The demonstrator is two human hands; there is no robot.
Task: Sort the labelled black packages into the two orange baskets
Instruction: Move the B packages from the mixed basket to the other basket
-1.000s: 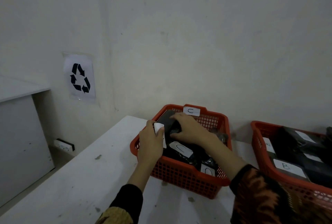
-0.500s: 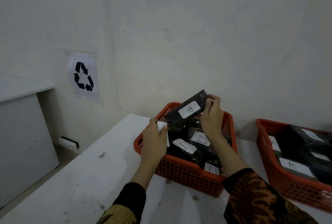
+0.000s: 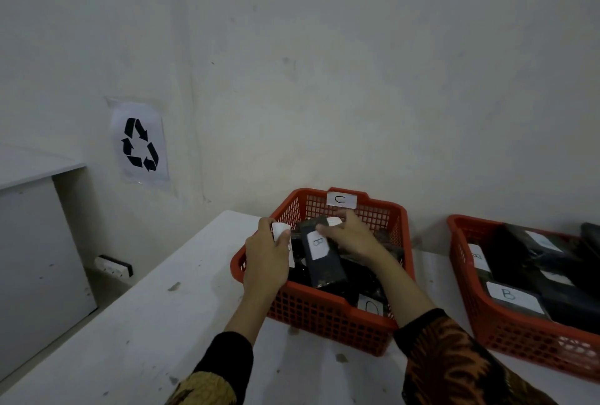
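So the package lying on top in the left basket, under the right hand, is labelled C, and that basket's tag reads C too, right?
Not quite. The head view shows the package under the right hand is labelled B, not C. The left basket does carry a C tag.

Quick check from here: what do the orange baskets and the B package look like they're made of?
Left orange basket: looks like moulded plastic, matte, judging by its uniform grid of holes and thick smooth rim. The right orange basket appears the same.
B package: apparently a box in a black wrap with a slight sheen; the material is unclear. Its white label looks like paper, with a handwritten letter.
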